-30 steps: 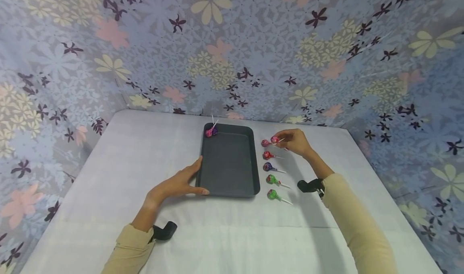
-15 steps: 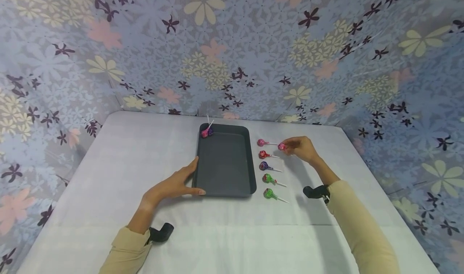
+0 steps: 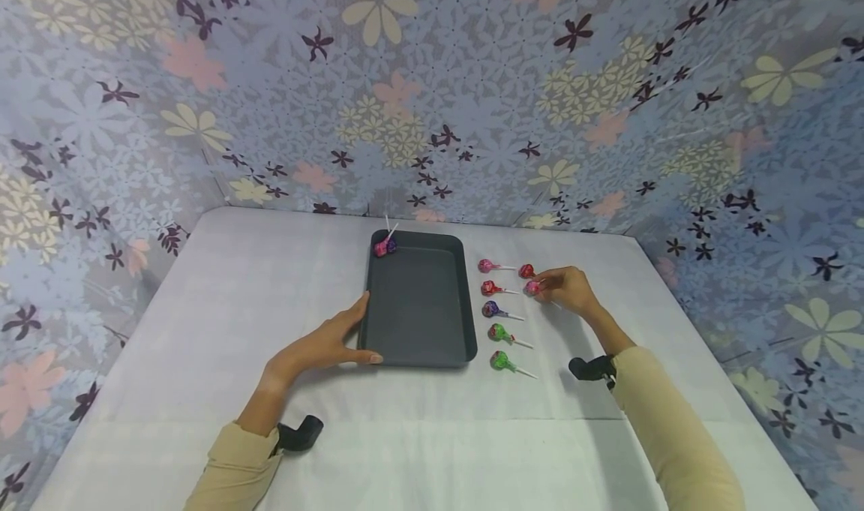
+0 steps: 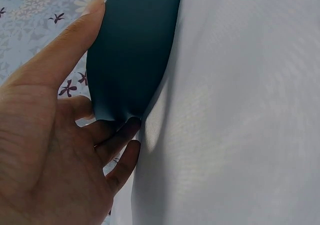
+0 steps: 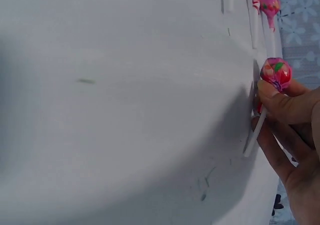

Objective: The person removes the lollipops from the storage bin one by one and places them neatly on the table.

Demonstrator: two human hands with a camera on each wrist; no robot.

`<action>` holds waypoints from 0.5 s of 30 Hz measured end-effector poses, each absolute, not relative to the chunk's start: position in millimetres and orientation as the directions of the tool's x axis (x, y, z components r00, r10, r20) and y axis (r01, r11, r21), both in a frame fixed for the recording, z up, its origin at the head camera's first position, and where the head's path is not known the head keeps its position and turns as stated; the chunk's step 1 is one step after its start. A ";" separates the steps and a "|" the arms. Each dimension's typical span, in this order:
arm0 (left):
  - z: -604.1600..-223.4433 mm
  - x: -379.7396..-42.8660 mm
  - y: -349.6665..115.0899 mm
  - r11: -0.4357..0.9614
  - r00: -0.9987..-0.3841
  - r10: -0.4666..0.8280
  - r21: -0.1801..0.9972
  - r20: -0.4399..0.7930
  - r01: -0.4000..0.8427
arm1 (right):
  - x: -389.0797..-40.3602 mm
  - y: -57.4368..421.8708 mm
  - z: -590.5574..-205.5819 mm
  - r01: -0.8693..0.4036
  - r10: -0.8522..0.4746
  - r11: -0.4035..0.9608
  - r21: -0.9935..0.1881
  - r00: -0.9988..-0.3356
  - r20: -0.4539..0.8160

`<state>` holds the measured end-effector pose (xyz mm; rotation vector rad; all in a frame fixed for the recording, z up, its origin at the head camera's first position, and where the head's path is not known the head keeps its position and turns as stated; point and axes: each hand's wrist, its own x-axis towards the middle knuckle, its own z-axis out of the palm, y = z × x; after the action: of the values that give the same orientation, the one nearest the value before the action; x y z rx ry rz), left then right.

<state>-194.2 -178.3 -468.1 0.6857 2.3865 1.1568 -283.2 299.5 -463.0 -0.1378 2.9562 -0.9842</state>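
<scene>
A right hand pinches a pink lollipop beside a red one on the bench, right of five lollipops; the left hand, loosely spread, rests against a tray holding two more at its far-left corner.
</scene>
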 end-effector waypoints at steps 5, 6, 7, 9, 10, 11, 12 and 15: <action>-468.3 -194.4 -177.7 0.530 -0.797 0.590 0.807 -0.129 0.261 | -283.2 301.6 -467.2 -0.116 -0.110 0.812 -0.572 -0.993 0.044; -468.2 -194.5 -177.6 0.529 -0.797 0.590 0.807 -0.128 0.262 | -283.0 301.7 -467.4 -0.124 -0.117 0.814 -0.568 -0.992 0.050; -468.1 -194.4 -177.8 0.530 -0.798 0.589 0.807 -0.130 0.260 | -282.8 301.7 -467.5 -0.128 -0.121 0.813 -0.568 -0.991 0.050; -467.7 -194.1 -178.2 0.532 -0.798 0.588 0.807 -0.132 0.258 | -282.4 301.3 -467.7 -0.127 -0.121 0.812 -0.570 -0.992 0.048; -467.2 -194.0 -178.3 0.532 -0.798 0.588 0.807 -0.135 0.255 | -282.2 301.0 -467.8 -0.124 -0.120 0.811 -0.572 -0.992 0.045; -466.9 -193.9 -178.4 0.533 -0.798 0.587 0.807 -0.136 0.254 | -281.9 300.8 -467.8 -0.121 -0.118 0.811 -0.573 -0.992 0.042; -466.5 -193.8 -178.5 0.534 -0.798 0.586 0.807 -0.139 0.252 | -281.6 300.6 -467.8 -0.118 -0.118 0.810 -0.575 -0.992 0.037; -466.1 -193.7 -178.6 0.535 -0.797 0.588 0.805 -0.137 0.257 | -280.9 300.8 -468.0 -0.106 -0.111 0.810 -0.577 -0.993 0.027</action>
<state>-193.7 -178.6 -466.1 0.6921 2.3835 1.1556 -280.9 300.8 -468.0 -0.1785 2.9812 -0.9499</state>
